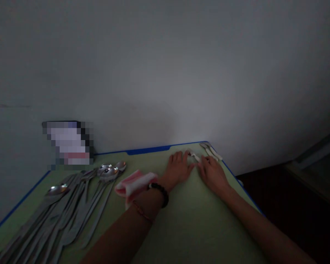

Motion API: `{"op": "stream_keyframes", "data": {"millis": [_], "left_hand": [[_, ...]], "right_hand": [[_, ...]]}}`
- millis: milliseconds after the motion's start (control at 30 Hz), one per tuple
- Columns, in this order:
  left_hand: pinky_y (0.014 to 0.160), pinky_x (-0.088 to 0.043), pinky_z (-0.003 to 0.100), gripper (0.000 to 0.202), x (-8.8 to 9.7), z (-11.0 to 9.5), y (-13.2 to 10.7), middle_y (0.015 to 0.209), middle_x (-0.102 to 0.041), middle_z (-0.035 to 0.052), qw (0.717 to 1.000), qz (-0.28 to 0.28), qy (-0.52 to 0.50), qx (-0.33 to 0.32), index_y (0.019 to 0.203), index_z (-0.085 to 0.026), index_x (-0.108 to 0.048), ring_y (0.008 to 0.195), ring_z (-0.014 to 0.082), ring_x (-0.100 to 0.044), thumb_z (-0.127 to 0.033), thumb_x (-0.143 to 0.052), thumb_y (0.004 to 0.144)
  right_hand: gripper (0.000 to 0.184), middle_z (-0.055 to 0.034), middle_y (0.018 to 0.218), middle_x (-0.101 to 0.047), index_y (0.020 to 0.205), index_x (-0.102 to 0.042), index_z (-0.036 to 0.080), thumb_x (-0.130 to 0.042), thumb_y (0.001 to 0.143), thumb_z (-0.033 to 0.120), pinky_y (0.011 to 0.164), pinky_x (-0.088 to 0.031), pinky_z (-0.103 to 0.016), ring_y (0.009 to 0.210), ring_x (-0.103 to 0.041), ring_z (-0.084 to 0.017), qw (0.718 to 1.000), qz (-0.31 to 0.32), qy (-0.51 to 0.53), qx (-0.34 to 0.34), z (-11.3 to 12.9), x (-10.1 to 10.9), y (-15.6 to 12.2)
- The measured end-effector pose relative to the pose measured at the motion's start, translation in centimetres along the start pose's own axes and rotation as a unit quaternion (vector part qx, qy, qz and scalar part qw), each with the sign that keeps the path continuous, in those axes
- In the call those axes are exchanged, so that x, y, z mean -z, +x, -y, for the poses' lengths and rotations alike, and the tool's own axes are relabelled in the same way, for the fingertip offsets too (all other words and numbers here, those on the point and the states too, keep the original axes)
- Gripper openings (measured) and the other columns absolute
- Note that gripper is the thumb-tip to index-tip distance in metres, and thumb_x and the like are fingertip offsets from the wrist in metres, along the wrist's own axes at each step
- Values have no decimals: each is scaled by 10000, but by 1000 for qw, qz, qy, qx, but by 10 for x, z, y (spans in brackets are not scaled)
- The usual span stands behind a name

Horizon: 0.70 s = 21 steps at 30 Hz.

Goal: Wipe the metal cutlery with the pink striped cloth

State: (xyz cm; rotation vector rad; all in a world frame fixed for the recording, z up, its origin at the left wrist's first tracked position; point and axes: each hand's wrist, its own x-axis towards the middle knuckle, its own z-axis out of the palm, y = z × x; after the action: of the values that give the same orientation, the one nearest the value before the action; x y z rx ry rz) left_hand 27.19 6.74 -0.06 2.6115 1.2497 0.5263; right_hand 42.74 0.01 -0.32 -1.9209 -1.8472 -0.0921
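Note:
My left hand lies on the green table near its far right corner, fingers stretched toward a small white-handled utensil. My right hand rests beside it, fingertips touching the same utensil. Whether either hand actually grips it is not clear in the dim light. Two more white-handled utensils lie just beyond, at the table's corner. A dark bead bracelet circles my left wrist.
Several long metal spoons lie fanned out on the left half of the table. A pink and white cloth sits between them and my left arm. A blurred box stands at the back left against the wall. Dark floor lies off the right edge.

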Motion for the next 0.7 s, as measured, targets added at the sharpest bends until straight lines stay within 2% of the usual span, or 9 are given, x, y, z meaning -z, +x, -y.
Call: {"op": "stream_keyframes", "data": {"millis": [133, 233, 300, 400, 467, 567, 700], "left_hand": [[1025, -77, 589, 701, -22, -19, 17, 1399, -341, 160, 999, -27, 30, 33, 1384, -248, -244, 1307, 347, -237, -666, -208, 823], [1053, -42, 555, 792, -34, -26, 32, 1420, -323, 145, 997, -35, 47, 44, 1393, -207, -235, 1328, 318, -198, -715, -190, 786], [1074, -62, 503, 812, -38, -26, 41, 1422, -324, 140, 997, -36, 55, 44, 1384, -155, -257, 1332, 296, -196, -705, -179, 792], [1082, -91, 454, 785, -39, -25, 50, 1435, -301, 129, 996, -45, 66, 43, 1379, -135, -259, 1332, 279, -197, -673, -192, 812], [1076, -93, 461, 787, -39, -26, 52, 1427, -300, 150, 994, -60, 73, 52, 1374, -123, -256, 1319, 295, -214, -671, -202, 813], [1057, -104, 493, 791, -39, -27, 55, 1342, -391, 197, 991, -78, 80, 74, 1306, -85, -353, 1262, 336, -292, -681, -225, 803], [1028, -168, 492, 674, -42, -24, 66, 1247, -476, 182, 991, -81, 75, 75, 1194, -117, -472, 1191, 334, -369, -644, -292, 814]], "right_hand": [[425, -141, 1208, -474, 1266, -467, 182, -304, 912, 352, 921, -339, -471, 1094, -431, -282, 996, -82, -26, -18, -30, 7, 9], [420, -145, 1261, -451, 1254, -489, 190, -316, 908, 353, 919, -341, -509, 1141, -411, -299, 991, -130, -34, -20, -53, 2, 19], [420, -140, 1283, -454, 1249, -499, 185, -305, 912, 341, 942, -340, -503, 1171, -407, -289, 992, -120, -29, -8, -62, -4, 26], [420, -123, 1280, -492, 1225, -530, 176, -305, 912, 344, 978, -349, -454, 1179, -432, -255, 996, -92, -19, 12, -66, -12, 32], [431, -124, 1276, -509, 1206, -549, 157, -301, 913, 351, 993, -354, -430, 1181, -447, -243, 997, -76, -13, 24, -66, -16, 33], [459, -143, 1278, -512, 1194, -558, 114, -289, 916, 361, 1012, -351, -419, 1195, -446, -238, 997, -63, -3, 33, -65, -17, 34], [480, -154, 1285, -505, 1197, -553, 95, -294, 915, 383, 1031, -338, -410, 1218, -429, -235, 998, -59, 8, 38, -63, -15, 34]]}}
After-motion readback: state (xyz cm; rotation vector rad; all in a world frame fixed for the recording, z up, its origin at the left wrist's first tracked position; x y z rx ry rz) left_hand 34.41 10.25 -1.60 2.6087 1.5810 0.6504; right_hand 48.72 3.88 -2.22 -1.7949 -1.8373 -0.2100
